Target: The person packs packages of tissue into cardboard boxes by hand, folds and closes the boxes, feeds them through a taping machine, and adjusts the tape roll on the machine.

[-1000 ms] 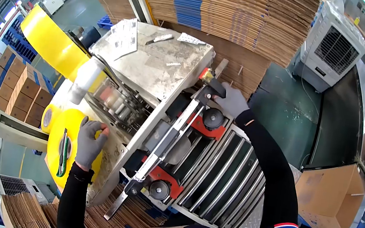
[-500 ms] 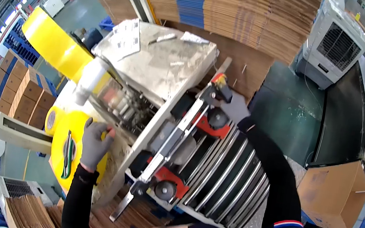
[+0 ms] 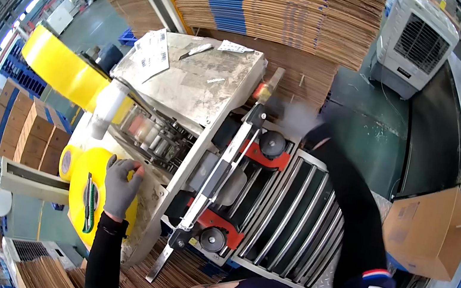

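Note:
My left hand (image 3: 122,188), in a grey glove with bare fingertips, rests on a large yellow tape roll (image 3: 95,168). Its fingers are loosely bent and apart, and I see nothing gripped. A green and black utility knife (image 3: 89,203) lies on the roll beside it. My right hand (image 3: 299,120) is smeared by motion beside the upper end of a metal adjusting bar (image 3: 216,179); its fingers cannot be made out. Near it, a red and yellow piece (image 3: 263,92) sits on the bar. Red brackets with black wheels (image 3: 272,144) flank the machine's middle.
Metal rollers (image 3: 292,214) lie to the right of the bar. Papers (image 3: 151,56) and a pen-like tool (image 3: 197,51) lie on the machine's top. Flattened cardboard (image 3: 287,14) is stacked behind. An open carton (image 3: 424,232) and an air cooler (image 3: 416,44) stand at right.
My right hand has come away from the bar's upper end, slightly to the right and upward, and is now blurred. My left hand remains on the tape roll. The view has shifted slightly.

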The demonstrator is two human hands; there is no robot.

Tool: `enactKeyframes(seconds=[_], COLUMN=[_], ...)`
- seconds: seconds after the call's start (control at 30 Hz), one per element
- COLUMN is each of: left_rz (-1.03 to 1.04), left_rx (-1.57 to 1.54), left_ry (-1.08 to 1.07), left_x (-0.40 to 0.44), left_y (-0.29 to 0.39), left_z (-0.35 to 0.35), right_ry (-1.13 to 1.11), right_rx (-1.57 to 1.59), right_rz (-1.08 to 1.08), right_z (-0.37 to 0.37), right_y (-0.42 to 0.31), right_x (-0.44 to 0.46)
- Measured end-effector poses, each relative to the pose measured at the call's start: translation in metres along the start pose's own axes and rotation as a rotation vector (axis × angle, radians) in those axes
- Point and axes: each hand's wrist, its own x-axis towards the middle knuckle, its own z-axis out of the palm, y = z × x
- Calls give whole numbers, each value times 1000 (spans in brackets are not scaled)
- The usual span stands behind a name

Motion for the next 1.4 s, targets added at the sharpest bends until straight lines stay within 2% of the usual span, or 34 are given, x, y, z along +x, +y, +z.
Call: enactKeyframes(seconds=[0.1, 0.13, 0.23, 0.33, 0.4, 0.5, 0.53, 0.6, 0.63, 0.7, 0.8, 0.83, 0.9, 0.97, 1.03, 1.1, 1.2, 1.23, 1.3, 1.33, 1.4], left_rz=[-4, -2, 21, 13, 11, 5, 5, -3, 16, 32, 32, 33, 30, 10, 50, 44, 57, 45, 35, 13, -14], left_rx=[20, 37, 34, 19, 0, -9, -9, 2, 16, 54, 32, 32, 25, 5, 21, -36, -21, -29, -50, -55, -31], left_ry=[-3, -3, -22, -9, -10, -7, 2, -8, -10, 23, 27, 30, 51, 58, 101, 135, 168, 163, 156, 165, 178], left_x=[2, 7, 1, 0, 2, 0, -1, 1, 0, 1, 2, 1, 0, 0, -1, 0, 1, 0, 0, 0, 0], left_y=[-2, 1, 0, -1, 1, -1, 0, -5, -6, -6, -9, -10, -13, -23, -25, -25, -15, -16, -18, -20, -20], left_z=[4, 4, 4, 2, 4, 1, 3, 4, 4, 6, 6, 5, 7, 12, 12, 13, 9, 9, 10, 12, 12], right_ry=[-343, -403, -341, -352, -43, 502, -28, -356, -332, -433, -368, -344, -303, -342, -284, -454, -517, -609, -786, -721, -600], right_rx=[230, 66, 211, -131, 124, 771, 186, -104, 221, 145, 102, 278, 211, 298, 293, 548, 436, 317, 378, 369, 441], right_rz=[-269, -253, -292, -400, -96, -9, 254, -303, -205, -168, -146, -164, -187, -128, -50, 88, -181, -208, -207, -286, -240], right_z=[3, 2, 12, -56, -80, -51, -25, 23, 30, -8, -7, 0, -4, -20, -34, -39, -44, -41, -34, -28, -28], right_y=[-40, -35, -26, -46, -46, -6, -10, -29, -29, -41, -42, -34, -34, -35, -47, -52, -97, -115, -137, -143, -147], right_x=[-79, -69, -74, -50, -30, 16, -2, -72, -90, -79, -85, -95, -109, -107, -111, -136, -232, -266, -315, -330, -334])
